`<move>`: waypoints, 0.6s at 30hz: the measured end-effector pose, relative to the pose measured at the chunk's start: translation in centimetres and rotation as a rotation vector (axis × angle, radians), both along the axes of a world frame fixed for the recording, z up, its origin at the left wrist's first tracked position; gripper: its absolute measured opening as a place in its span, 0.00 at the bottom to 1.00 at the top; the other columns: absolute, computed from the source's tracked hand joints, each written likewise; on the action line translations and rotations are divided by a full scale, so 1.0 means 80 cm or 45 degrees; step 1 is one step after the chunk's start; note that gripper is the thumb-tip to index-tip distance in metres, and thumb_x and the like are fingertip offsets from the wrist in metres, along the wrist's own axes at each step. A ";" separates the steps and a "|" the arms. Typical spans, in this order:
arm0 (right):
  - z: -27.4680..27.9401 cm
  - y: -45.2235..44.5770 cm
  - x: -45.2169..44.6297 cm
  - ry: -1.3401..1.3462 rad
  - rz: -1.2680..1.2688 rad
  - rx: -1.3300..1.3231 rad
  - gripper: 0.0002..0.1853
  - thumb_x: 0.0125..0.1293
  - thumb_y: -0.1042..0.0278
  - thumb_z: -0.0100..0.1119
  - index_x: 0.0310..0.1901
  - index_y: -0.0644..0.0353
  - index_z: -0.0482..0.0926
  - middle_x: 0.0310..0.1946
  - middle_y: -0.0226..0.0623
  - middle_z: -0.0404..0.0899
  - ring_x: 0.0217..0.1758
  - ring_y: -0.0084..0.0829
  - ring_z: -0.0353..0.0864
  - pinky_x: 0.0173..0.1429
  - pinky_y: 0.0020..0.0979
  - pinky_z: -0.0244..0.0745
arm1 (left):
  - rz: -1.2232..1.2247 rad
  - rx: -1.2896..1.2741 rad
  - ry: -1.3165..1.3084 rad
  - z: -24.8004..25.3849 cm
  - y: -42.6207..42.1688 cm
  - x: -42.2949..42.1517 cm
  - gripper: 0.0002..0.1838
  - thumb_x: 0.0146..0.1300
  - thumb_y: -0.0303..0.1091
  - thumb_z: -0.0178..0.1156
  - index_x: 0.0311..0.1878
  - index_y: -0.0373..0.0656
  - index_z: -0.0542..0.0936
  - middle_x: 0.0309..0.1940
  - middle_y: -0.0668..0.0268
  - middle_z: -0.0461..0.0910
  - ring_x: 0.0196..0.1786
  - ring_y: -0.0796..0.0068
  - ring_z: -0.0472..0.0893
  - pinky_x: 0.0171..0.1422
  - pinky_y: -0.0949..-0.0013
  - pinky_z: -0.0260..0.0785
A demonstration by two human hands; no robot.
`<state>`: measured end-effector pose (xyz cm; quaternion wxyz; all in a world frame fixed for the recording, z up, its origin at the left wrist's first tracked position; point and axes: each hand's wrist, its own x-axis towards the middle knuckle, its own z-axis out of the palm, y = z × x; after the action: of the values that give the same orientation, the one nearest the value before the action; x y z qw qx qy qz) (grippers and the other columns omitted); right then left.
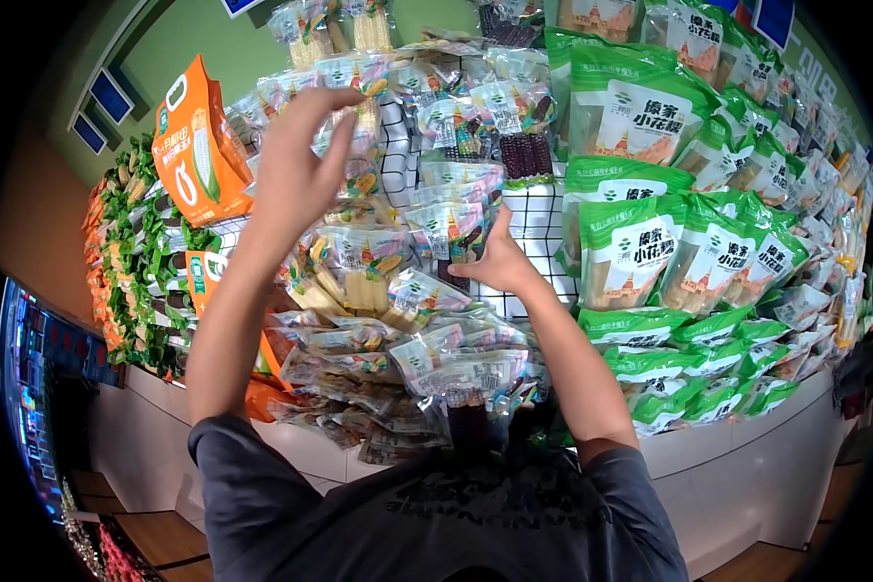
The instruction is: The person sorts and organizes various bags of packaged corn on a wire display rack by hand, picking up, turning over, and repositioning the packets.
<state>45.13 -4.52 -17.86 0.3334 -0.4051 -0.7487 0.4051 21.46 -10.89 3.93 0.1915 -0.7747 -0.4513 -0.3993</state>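
My left hand (306, 160) is raised in front of the upper-left bagged corn, its fingers curved and the thumb apart, holding nothing. My right hand (500, 260) grips the right side of a clear bag of dark purple corn (446, 225), thumb up along its edge and fingers low on its front. Just left of that bag stand clear bags of pale yellow corn (364, 272). Above it hang bags of dark purple corn (524, 145). Another dark corn bag (475, 388) lies on the pile close to my chest.
Green-and-white bags (630, 247) stand in rows on the right. An orange bag with a corn picture (199, 145) stands on the left, beside leafy corn cobs (136, 252). White cloth with black grid lines (533, 233) shows between the stacks. A pale counter front (718, 475) runs below.
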 end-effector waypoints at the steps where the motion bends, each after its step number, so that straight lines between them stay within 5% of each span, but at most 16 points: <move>1: 0.004 -0.003 0.001 -0.017 -0.001 -0.078 0.70 0.50 0.61 0.87 0.73 0.72 0.32 0.69 0.62 0.67 0.75 0.50 0.70 0.79 0.40 0.66 | -0.078 -0.111 -0.106 -0.016 -0.019 0.022 0.11 0.75 0.28 0.59 0.55 0.37 0.83 0.49 0.55 0.87 0.55 0.60 0.86 0.62 0.62 0.74; 7: -0.026 0.008 -0.003 0.152 0.064 -0.129 0.61 0.50 0.60 0.85 0.73 0.69 0.45 0.67 0.60 0.70 0.73 0.50 0.74 0.76 0.40 0.69 | -0.228 -0.707 -0.218 -0.143 -0.057 0.075 0.22 0.70 0.20 0.59 0.67 0.37 0.75 0.65 0.48 0.79 0.67 0.48 0.79 0.70 0.55 0.71; 12: -0.029 0.010 -0.004 0.273 0.111 -0.097 0.54 0.50 0.61 0.85 0.71 0.68 0.56 0.67 0.54 0.72 0.71 0.45 0.75 0.75 0.40 0.69 | -0.051 -0.769 -0.010 -0.227 -0.028 0.055 0.33 0.66 0.18 0.61 0.75 0.37 0.68 0.76 0.41 0.64 0.78 0.39 0.66 0.81 0.52 0.61; 14: -0.016 0.008 -0.002 0.261 0.133 -0.158 0.50 0.57 0.55 0.82 0.71 0.69 0.58 0.66 0.52 0.74 0.69 0.42 0.77 0.74 0.38 0.71 | 0.020 -0.593 0.170 -0.241 -0.018 0.057 0.37 0.64 0.18 0.63 0.77 0.37 0.66 0.77 0.40 0.63 0.79 0.37 0.63 0.83 0.50 0.58; 16: 0.004 0.004 -0.003 0.434 -0.074 -0.486 0.45 0.67 0.48 0.74 0.72 0.69 0.59 0.64 0.51 0.77 0.66 0.39 0.79 0.70 0.37 0.73 | 0.024 -0.677 0.212 -0.235 -0.020 0.065 0.38 0.63 0.19 0.64 0.77 0.37 0.66 0.77 0.40 0.62 0.80 0.37 0.61 0.83 0.49 0.58; 18: 0.010 0.000 -0.002 0.455 -0.125 -0.446 0.39 0.73 0.45 0.66 0.70 0.70 0.65 0.61 0.49 0.81 0.63 0.35 0.81 0.67 0.36 0.75 | 0.015 -0.768 0.264 -0.236 -0.023 0.069 0.39 0.62 0.20 0.65 0.78 0.38 0.66 0.78 0.40 0.61 0.81 0.37 0.59 0.84 0.48 0.57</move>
<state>44.95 -4.51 -17.08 0.4045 -0.4147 -0.5757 0.5770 26.99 -12.72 -14.98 0.0003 -0.8305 -0.5319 -0.1654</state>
